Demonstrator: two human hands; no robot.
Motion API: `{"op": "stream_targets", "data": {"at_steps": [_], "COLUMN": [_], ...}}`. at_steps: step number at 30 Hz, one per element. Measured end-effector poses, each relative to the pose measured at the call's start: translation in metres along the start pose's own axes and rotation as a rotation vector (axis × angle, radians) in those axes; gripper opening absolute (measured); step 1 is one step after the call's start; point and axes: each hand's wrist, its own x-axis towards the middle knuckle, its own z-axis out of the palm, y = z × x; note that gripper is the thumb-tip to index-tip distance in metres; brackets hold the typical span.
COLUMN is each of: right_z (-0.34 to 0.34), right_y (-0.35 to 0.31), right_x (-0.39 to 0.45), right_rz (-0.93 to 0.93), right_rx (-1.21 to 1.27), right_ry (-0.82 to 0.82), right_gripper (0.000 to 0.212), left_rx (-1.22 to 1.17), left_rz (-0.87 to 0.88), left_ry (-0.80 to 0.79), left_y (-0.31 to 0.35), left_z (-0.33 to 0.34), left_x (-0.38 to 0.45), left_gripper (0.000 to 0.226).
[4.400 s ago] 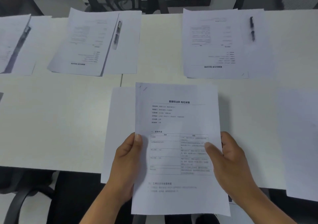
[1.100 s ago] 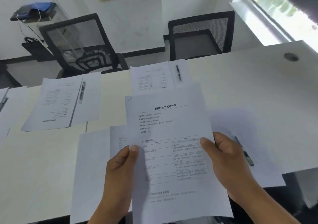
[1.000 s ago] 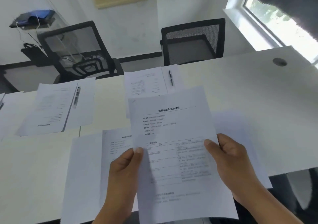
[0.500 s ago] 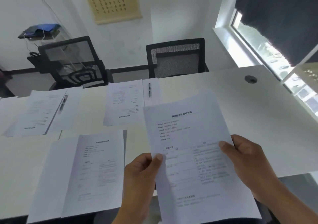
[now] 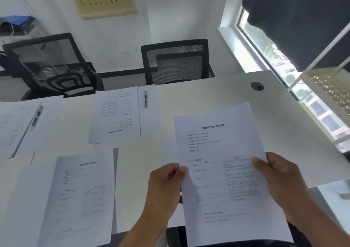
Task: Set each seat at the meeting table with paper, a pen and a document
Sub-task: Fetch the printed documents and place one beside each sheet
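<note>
The long white laminate meeting table [image 5: 217,99] fills the lower view, with two black mesh-backed office chairs, one [image 5: 176,63] at 12 o'clock and one [image 5: 49,64] at 10 o'clock, drawn up to its far edge. At 8 o'clock, on the near side, lies a blank white sheet with a printed document [image 5: 83,195] on top of it; no pen shows there. At 11 o'clock a far place is fully laid: printed white sheets [image 5: 115,116] with a dark pen [image 5: 145,99] just beside them on plain paper. Another such set [image 5: 17,127], with a pen lying on it, sits at 9 o'clock.

At 5 o'clock a white printed document with a heading and a table [image 5: 223,171] is held tilted above the table's right end. The left hand [image 5: 166,186] pinches its left edge between thumb and curled fingers; the right hand [image 5: 280,182] grips its right edge, thumb on top.

The step in hand looks like carrying this document to the next near-side seat, toward 3 o'clock. Whether plain paper already lies under it I cannot tell, since the held sheet hides that spot. The next move calls for lowering it flat and square to the table edge, and both hands letting go together so it does not skew.
</note>
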Motion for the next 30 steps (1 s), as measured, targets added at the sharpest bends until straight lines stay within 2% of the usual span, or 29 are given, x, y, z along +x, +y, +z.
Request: {"op": "stream_targets", "data": {"at_steps": [6, 11, 18, 27, 30], "right_z": [-0.015, -0.024, -0.029, -0.017, -0.012], "right_y": [0.021, 0.045, 0.086, 0.105, 0.108], "right_x": [0.027, 0.057, 0.089, 0.117, 0.126], "right_rz": [0.014, 0.042, 0.072, 0.003, -0.028], "right_rx": [0.010, -0.023, -0.235, -0.409, -0.458], "right_ry": [-0.023, -0.075, -0.127, -0.151, -0.155], "right_gripper": [0.034, 0.035, 0.039, 0.037, 0.037], "left_rx": [0.033, 0.072, 0.472, 0.802, 0.932], "left_rz": [-0.013, -0.045, -0.061, -0.058, -0.047], "left_ry": [0.027, 0.128, 0.242, 0.356, 0.393], "left_y": [-0.007, -0.027, -0.075, -0.079, -0.076], "left_z": [0.028, 0.054, 0.092, 0.108, 0.111], "left_x": [0.016, 0.033, 0.054, 0.081, 0.089], "left_gripper": [0.027, 0.016, 0.037, 0.055, 0.051]}}
